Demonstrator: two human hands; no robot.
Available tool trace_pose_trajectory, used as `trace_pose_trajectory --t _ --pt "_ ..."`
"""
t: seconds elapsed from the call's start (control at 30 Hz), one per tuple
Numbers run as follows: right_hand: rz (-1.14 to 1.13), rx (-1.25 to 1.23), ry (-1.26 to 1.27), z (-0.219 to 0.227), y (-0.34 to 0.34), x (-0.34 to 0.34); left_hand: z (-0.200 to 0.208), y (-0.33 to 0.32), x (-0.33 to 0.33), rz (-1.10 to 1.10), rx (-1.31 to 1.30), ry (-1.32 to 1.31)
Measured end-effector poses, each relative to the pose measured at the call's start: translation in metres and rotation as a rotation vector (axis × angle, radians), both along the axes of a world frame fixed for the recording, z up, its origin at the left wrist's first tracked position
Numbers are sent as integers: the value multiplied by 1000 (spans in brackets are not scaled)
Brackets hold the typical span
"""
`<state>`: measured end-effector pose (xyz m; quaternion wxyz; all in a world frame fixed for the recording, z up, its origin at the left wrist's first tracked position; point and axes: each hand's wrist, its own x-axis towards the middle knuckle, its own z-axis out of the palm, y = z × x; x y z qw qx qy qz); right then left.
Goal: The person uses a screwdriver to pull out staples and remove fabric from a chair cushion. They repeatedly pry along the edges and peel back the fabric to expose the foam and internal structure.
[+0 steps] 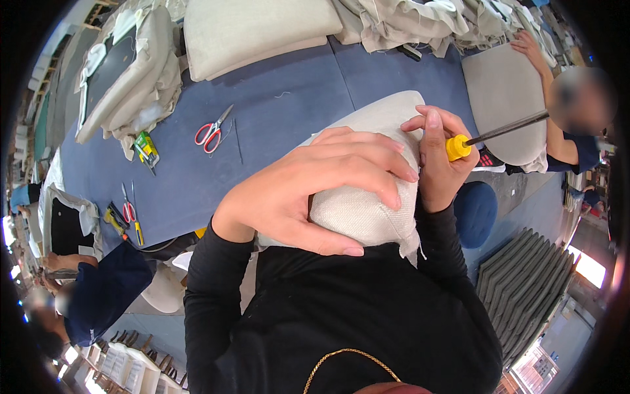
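Observation:
A beige fabric-covered cushion (361,213) is propped against my body at the table's near edge, with loose fabric and threads at its lower corner. My left hand (321,184) is spread over the cushion, thumb on the near side and fingers curved across the top, gripping it. Beside the cushion's right edge, my right hand (441,154) is closed round the yellow handle of a screwdriver (458,147). Its long dark shaft points right, away from the cushion. Part of the handle is hidden in the palm.
Red-handled scissors (209,135) and a thin rod (237,143) lie on the blue table (275,111). More tools (129,213) are at the left edge. Upholstered pieces (262,33) line the back. Co-workers handle a panel (502,98) at right and a piece (72,223) at left.

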<state>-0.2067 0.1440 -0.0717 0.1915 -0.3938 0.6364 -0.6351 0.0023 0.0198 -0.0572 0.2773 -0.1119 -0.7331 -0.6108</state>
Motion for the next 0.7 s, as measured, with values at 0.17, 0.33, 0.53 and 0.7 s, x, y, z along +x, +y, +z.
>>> trace_pose_trajectory --t 0.17,0.33,0.53,0.7 --pt "-7 -5 -4 0 1 1 -4 8 5 31 69 -8" --pt "-11 -39 2 -4 1 3 -4 11 8 43 24 -20" --pt "-3 -56 -85 -7 5 3 3 29 16 115 35 -91" --pt "201 -117 -148 3 -19 1 5 24 26 252 -65 -8"
